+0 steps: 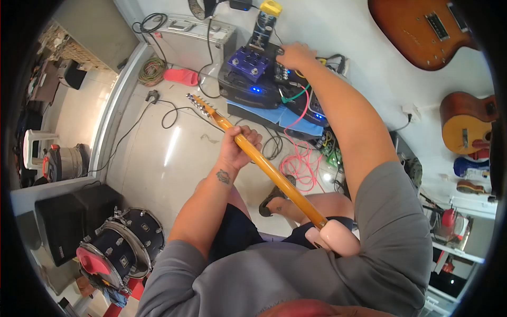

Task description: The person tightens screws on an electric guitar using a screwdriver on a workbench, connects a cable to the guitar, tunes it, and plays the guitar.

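Observation:
My left hand (241, 146) is wrapped round the neck of an electric guitar (280, 182) near its headstock. The guitar lies diagonally across my lap, its pale pink body (339, 238) against my grey shirt. My right hand (297, 57) reaches out to the black mixer (288, 75) at the top, its fingers bent at the knobs; what they touch is too small to tell. Beside that hand are a purple pedal (247, 62) and a black amplifier (248, 90) with blue lights. A pink cable (302, 113) and a green cable (296, 96) run from the equipment.
A silver case (185, 45), a coiled cable (152, 71) and a pink slipper (181, 77) are at the upper left. Drums (124, 243) and a black speaker (58, 227) stand lower left. Guitars (467, 129) hang at right. Loose cables (301, 158) lie on the floor.

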`<state>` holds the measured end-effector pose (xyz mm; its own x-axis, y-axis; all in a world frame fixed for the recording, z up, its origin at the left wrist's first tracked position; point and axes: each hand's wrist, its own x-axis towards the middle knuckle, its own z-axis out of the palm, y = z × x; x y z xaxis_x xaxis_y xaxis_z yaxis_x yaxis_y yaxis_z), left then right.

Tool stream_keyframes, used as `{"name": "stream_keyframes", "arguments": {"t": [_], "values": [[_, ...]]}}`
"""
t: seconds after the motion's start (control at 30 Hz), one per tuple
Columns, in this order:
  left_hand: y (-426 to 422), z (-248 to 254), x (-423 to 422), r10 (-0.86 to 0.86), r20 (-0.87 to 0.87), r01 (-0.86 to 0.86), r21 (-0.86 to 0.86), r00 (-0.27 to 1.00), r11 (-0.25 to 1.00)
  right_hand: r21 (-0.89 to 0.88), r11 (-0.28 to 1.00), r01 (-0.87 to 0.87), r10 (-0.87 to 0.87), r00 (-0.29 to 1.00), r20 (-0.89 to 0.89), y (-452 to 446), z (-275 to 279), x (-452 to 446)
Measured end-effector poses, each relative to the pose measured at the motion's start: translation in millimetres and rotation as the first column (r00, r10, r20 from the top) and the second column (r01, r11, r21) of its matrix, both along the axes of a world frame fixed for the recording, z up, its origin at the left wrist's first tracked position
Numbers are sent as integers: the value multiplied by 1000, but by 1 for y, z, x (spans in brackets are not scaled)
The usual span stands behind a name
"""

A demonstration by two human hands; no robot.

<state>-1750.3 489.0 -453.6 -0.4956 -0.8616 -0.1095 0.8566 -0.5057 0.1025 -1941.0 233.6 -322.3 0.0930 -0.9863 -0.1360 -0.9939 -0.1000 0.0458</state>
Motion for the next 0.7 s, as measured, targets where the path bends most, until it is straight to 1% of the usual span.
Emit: {"name": "stream_keyframes", "arguments": {"t": [0.07,0.1,0.13,0.17,0.2,0.23,0.27,0.3,0.33,0.37,0.4,0.43,0.47,0.5,0.53,0.57,0.6,0.63,0.7], "values": [[2,4,1,24,14,-25,11,1000,1000,-216,976,-43,76,986,145,12,-3,-19],[1,6,6,28,0,-28,11,1000,1000,-128,991,-44,79,958,277,28,-1,-36],[-1,5,12,18,2,-17,-30,1000,999,-53,997,-49,66,911,407,57,11,-51],[-1,12,16,43,20,-42,-17,999,999,14,998,-59,43,849,526,91,25,-68],[-4,11,21,67,84,-59,-99,994,993,35,990,-133,87,806,585,138,39,-87],[-6,9,25,76,63,-71,-78,995,994,61,978,-201,115,756,644,195,52,-106],[-6,15,30,93,147,-78,-107,985,991,223,951,-214,23,768,640,247,68,-126],[-6,14,36,89,152,-75,-98,984,992,379,899,-220,-77,773,629,298,86,-144],[-6,10,40,83,116,-65,-149,990,987,492,854,-169,-184,786,590,348,102,-160],[-2,26,39,61,115,-48,-112,991,993,595,795,-123,-286,789,544,391,116,-174],[-7,13,48,-15,105,31,-155,994,987,712,699,-67,-430,756,494,430,128,-184],[-8,7,53,-28,9,28,-97,1000,995,809,587,-28,-559,709,430,464,138,-194],[3,39,41,47,160,-27,-129,986,991,846,523,-105,-652,590,476,492,142,-203],[3,38,43,68,100,-60,-85,993,995,853,516,-83,-657,601,456,514,147,-208],[2,42,46,34,36,-32,-70,999,997,856,513,-68,-651,619,439,527,150,-210],[8,64,33,48,33,-46,-66,998,997,857,511,-61,-639,640,426,539,150,-212],[17,85,17,128,77,-129,10,989,992,748,661,54,-572,682,456,557,145,-211],[24,100,6,214,130,-225,74,968,972,717,697,30,-562,644,519,564,146,-216],[33,117,-5,283,215,-305,76,935,949,639,769,-22,-523,553,649,576,145,-228]]}}
